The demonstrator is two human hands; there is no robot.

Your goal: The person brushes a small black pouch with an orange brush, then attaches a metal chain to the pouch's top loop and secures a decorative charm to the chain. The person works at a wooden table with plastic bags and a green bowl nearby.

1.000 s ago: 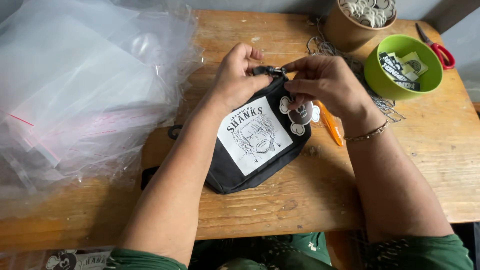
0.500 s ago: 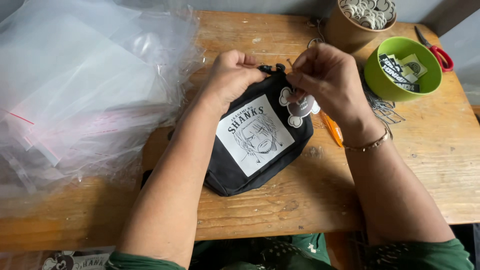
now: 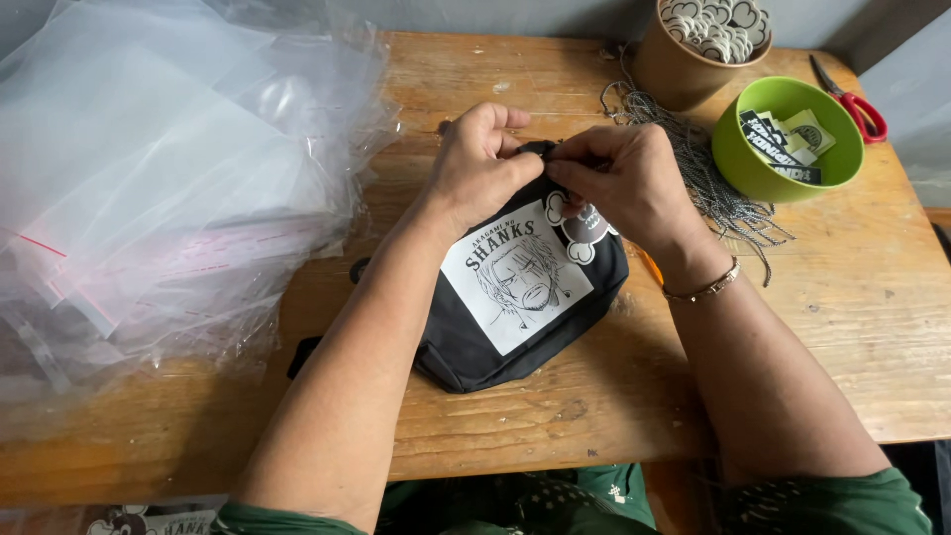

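A black pouch (image 3: pixel 466 342) with a white printed face patch lies on the wooden table (image 3: pixel 872 337). My left hand (image 3: pixel 477 159) pinches the pouch's top edge from the left. My right hand (image 3: pixel 624 183) pinches the same edge from the right, fingertips meeting the left hand's at the zipper end. A small white-and-grey charm (image 3: pixel 580 230) hangs on the pouch just under my right hand. The zipper pull itself is hidden by my fingers.
A pile of clear plastic bags (image 3: pixel 149 168) covers the table's left side. Ball chains (image 3: pixel 713 183) lie loose at the right. Behind them stand a brown cup of charms (image 3: pixel 693 45), a green bowl of labels (image 3: pixel 788 139) and red-handled scissors (image 3: pixel 857 99).
Both hands have drawn together at the pouch's top edge. The pouch has shifted slightly and the charm now lies partly under my right hand.
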